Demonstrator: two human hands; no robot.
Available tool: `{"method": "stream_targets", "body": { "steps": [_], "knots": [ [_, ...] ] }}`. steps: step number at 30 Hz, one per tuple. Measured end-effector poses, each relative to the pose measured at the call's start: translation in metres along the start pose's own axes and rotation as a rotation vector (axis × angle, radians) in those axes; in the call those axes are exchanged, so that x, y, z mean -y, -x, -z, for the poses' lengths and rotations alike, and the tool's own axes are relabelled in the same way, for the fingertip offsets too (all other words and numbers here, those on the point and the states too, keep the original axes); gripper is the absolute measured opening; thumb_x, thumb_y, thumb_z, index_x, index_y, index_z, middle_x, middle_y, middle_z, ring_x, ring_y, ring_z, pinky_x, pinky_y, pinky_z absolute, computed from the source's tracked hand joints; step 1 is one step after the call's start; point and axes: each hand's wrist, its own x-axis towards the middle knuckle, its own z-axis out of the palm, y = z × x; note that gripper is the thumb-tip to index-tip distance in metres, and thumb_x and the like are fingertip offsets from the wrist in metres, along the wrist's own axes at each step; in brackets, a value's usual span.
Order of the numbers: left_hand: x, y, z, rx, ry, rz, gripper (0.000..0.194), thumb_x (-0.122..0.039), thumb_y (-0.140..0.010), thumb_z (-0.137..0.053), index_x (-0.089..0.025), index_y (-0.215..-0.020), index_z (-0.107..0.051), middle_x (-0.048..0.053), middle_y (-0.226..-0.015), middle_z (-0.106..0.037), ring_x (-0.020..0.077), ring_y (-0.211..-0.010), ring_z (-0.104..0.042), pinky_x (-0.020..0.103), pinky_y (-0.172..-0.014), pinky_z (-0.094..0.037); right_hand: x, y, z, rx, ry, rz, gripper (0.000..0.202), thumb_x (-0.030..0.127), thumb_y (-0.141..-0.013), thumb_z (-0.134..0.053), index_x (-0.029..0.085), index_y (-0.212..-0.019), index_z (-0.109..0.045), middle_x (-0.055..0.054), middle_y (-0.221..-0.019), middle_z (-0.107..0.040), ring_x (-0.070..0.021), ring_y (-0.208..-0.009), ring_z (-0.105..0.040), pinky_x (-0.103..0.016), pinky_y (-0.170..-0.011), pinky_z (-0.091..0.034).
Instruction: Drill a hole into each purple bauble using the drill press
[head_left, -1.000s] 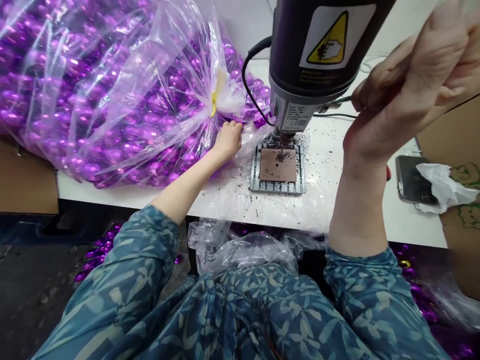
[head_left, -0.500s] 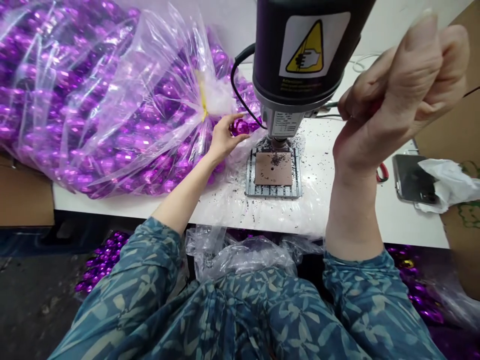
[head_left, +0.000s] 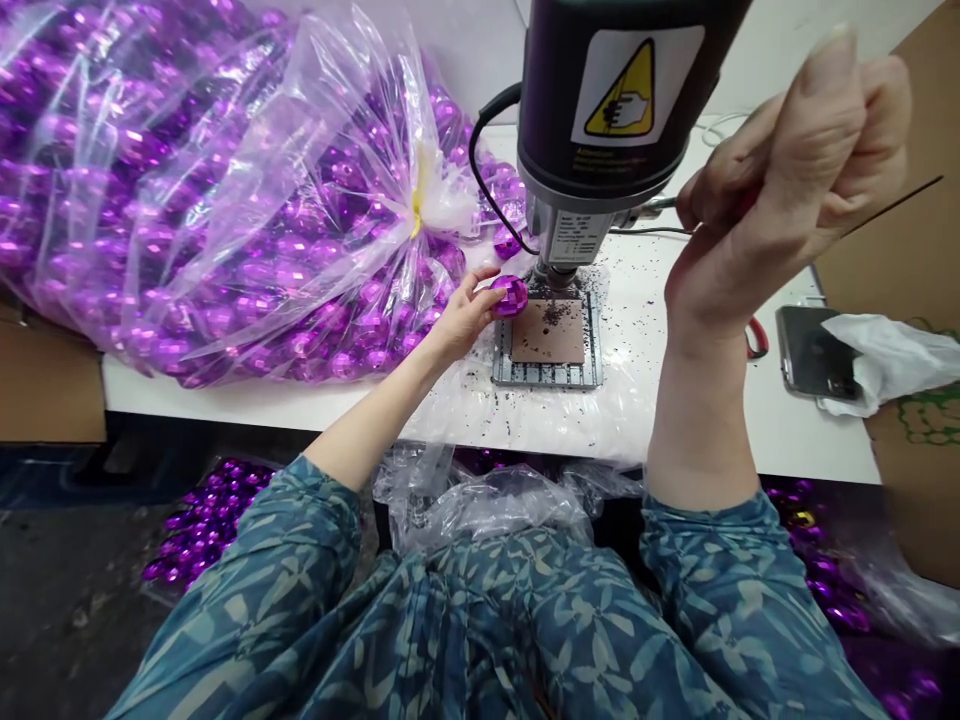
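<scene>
Between the fingertips of my left hand [head_left: 469, 315] is a faceted purple ball [head_left: 510, 297], held at the left edge of a brown board [head_left: 549, 335]. That board has a small hole and lies on the slotted metal base [head_left: 517, 378] of a bench drill press [head_left: 600, 110]. Dark shavings lie over the board and around it. My right hand [head_left: 795, 180] is raised at the machine's right side, its fingers closed round a lever handle [head_left: 664, 205]; the grip itself is mostly hidden by the hand.
A large tied clear bag [head_left: 225, 200] full of purple balls fills the left of the white table [head_left: 810, 440]. A dark phone [head_left: 817, 350], crumpled tissue [head_left: 900, 355] and red-handled tool [head_left: 757, 340] are at right. A black cable [head_left: 474, 150] loops from the machine. More purple balls [head_left: 210, 520] lie below.
My left hand has carried a purple ball from beside the bag's knot rightward and nearer, to the edge of the board. My right hand remains on the lever; the view has shifted slightly.
</scene>
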Motion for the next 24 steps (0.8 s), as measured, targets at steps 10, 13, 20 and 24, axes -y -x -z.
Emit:
{"method": "stream_targets", "body": {
  "steps": [10, 13, 20, 24],
  "knots": [
    [0.032, 0.007, -0.023, -0.010, -0.111, -0.112, 0.049, -0.050, -0.088, -0.093, -0.023, -0.117, -0.064, 0.006, -0.113, -0.080, 0.0188, -0.105, -0.078, 0.037, -0.098, -0.062, -0.002, 0.002, 0.001, 0.051, -0.016, 0.050, 0.044, 0.052, -0.085, -0.077, 0.018, -0.070, -0.054, 0.010, -0.052, -0.033, 0.0006, -0.039, -0.035, -0.019, -0.041, -0.022],
    [0.037, 0.006, -0.028, 0.016, -0.159, -0.150, 0.047, -0.049, -0.090, -0.092, -0.023, -0.116, -0.064, 0.008, -0.117, -0.079, 0.0198, -0.107, -0.076, 0.037, -0.098, -0.062, -0.003, 0.003, 0.003, 0.073, -0.009, 0.068, 0.043, 0.050, -0.089, -0.075, 0.018, -0.072, -0.051, 0.010, -0.054, -0.033, 0.0012, -0.040, -0.035, -0.018, -0.043, -0.021],
    [0.035, 0.005, -0.032, 0.023, -0.424, -0.270, 0.047, -0.038, -0.086, -0.094, -0.023, -0.122, -0.069, 0.009, -0.125, -0.078, 0.0258, -0.119, -0.073, 0.043, -0.106, -0.060, -0.004, 0.005, 0.008, 0.115, 0.039, 0.090, 0.034, 0.051, -0.094, -0.069, 0.021, -0.080, -0.065, 0.008, -0.059, -0.031, 0.0022, -0.043, -0.034, -0.018, -0.045, -0.024],
    [0.032, 0.011, -0.036, 0.077, -0.552, -0.379, 0.054, -0.038, -0.082, -0.096, -0.022, -0.127, -0.072, 0.010, -0.129, -0.077, 0.0303, -0.127, -0.070, 0.047, -0.111, -0.059, -0.004, 0.006, 0.009, 0.132, 0.079, 0.099, 0.036, 0.054, -0.096, -0.065, 0.022, -0.081, -0.063, 0.007, -0.061, -0.029, 0.0029, -0.047, -0.037, -0.015, -0.048, -0.027]
  ]
}}
